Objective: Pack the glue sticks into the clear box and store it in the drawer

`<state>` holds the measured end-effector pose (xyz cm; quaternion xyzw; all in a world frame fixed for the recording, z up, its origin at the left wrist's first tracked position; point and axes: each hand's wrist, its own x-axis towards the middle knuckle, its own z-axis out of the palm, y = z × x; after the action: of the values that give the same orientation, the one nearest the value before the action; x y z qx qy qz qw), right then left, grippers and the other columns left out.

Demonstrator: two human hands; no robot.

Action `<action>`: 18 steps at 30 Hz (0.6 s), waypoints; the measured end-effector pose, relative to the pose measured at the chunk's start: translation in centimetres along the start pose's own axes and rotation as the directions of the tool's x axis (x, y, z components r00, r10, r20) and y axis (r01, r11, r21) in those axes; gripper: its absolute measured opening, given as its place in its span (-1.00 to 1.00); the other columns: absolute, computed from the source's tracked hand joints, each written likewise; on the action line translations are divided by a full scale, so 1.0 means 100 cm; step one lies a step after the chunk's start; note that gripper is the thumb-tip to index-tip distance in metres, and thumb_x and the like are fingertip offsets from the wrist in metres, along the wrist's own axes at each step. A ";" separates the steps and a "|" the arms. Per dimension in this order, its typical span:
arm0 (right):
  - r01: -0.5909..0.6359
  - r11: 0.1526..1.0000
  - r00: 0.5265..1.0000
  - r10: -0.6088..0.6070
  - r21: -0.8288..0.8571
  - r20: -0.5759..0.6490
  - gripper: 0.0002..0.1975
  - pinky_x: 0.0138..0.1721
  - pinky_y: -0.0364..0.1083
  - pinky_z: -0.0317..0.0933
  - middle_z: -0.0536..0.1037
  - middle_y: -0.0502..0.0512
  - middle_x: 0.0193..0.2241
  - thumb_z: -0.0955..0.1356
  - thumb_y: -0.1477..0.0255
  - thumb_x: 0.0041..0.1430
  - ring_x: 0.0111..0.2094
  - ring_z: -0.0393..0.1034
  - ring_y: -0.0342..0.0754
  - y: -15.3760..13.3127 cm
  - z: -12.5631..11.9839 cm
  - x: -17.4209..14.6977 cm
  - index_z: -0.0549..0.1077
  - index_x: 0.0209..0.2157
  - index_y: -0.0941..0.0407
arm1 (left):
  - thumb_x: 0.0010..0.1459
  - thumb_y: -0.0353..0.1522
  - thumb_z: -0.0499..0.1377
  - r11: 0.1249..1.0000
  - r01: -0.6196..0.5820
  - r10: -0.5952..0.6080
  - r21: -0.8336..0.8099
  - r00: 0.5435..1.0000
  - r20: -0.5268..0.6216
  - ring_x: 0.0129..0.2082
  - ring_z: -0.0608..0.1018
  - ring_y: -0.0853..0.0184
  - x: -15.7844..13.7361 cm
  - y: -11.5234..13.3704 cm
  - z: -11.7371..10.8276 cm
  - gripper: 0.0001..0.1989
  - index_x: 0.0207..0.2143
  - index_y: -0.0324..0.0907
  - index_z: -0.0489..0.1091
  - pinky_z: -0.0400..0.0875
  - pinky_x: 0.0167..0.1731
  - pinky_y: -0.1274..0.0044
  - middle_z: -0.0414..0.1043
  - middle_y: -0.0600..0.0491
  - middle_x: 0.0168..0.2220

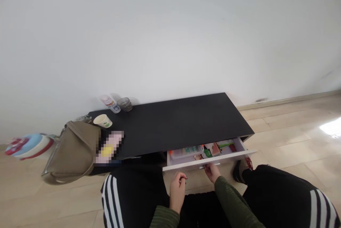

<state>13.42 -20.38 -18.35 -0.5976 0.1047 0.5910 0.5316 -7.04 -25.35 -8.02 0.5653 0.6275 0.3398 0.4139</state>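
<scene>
The white drawer [183, 166] of a low black-topped cabinet [181, 121] stands pulled out towards me. My right hand [212, 173] is closed on the metal drawer handle [202, 166] at the middle of its front. Just left of it, my left hand [177, 189] hovers in front of the drawer with its fingers loosely curled and nothing visible in them. Inside the drawer lie a clear plastic box [186, 151], a green item [207, 152], a small pinkish box [214, 148] and a brush-like thing with a green handle [225, 145].
On the cabinet's left end are a spray can [110, 103], a dark glass [124, 104], a paper cup [102, 121], a blurred-out pink item [109, 148] and a brown bag [74, 149]. A white wall [170, 43] rises behind. My knees flank the drawer.
</scene>
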 end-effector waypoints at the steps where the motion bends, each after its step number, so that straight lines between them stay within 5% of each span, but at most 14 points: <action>1: -0.009 1.000 1.000 0.009 0.006 -0.001 -0.70 -0.62 -0.32 0.23 0.30 -0.18 -0.70 0.37 0.70 -0.10 -0.65 0.32 -0.24 -0.005 0.008 0.004 0.18 -0.54 0.08 | 0.12 -0.36 0.02 0.999 0.032 -0.031 -0.024 0.999 0.008 -0.43 0.49 0.27 0.001 -0.004 0.002 -0.83 -0.46 -0.12 0.37 0.37 -0.34 0.48 0.43 0.03 -0.44; 6: -0.034 0.999 0.998 0.033 0.024 0.045 -0.74 -0.54 -0.29 0.33 0.38 -0.12 -0.63 0.37 0.67 -0.01 -0.58 0.39 -0.21 -0.035 0.041 0.021 0.22 -0.48 0.09 | 0.10 -0.29 0.07 0.983 0.140 -0.142 -0.123 0.990 -0.007 -0.38 0.53 0.24 0.009 -0.021 0.003 -0.84 -0.46 -0.13 0.37 0.41 -0.29 0.46 0.46 0.02 -0.42; 11: -0.049 0.999 0.987 0.050 -0.010 0.155 -0.85 -0.35 -0.18 0.45 0.47 0.00 -0.51 0.37 0.56 0.07 -0.40 0.52 -0.10 -0.061 0.048 0.019 0.29 -0.43 0.11 | 0.08 -0.34 0.04 0.971 0.204 -0.197 -0.122 0.978 0.069 -0.34 0.55 0.24 0.010 -0.024 0.009 -0.85 -0.44 -0.13 0.39 0.42 -0.27 0.45 0.51 -0.01 -0.36; 14: -0.003 0.971 0.977 0.054 -0.239 0.208 -0.90 -0.32 -0.16 0.42 0.49 0.01 -0.48 0.38 0.52 0.08 -0.39 0.53 -0.10 -0.062 0.049 0.002 0.34 -0.43 0.12 | 0.08 -0.36 0.05 0.970 0.244 -0.240 0.003 0.951 0.197 -0.35 0.56 0.24 0.009 -0.011 0.011 -0.85 -0.40 -0.14 0.42 0.41 -0.28 0.46 0.53 -0.02 -0.36; 18: 0.037 0.850 0.949 0.135 -0.525 0.285 -0.85 -0.52 -0.22 0.25 0.42 -0.06 -0.65 0.45 0.63 -0.12 -0.61 0.40 -0.16 -0.059 0.048 -0.041 0.43 -0.53 0.16 | 0.05 -0.27 0.17 0.942 0.140 -0.239 0.305 0.918 0.317 -0.37 0.57 0.16 0.000 0.026 -0.012 -0.82 -0.55 -0.13 0.43 0.41 -0.26 0.39 0.47 -0.03 -0.51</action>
<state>13.81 -16.38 -10.71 -0.6158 -0.1299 0.6974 0.3429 -6.98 -24.99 -5.24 0.6047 0.6372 0.1011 0.4669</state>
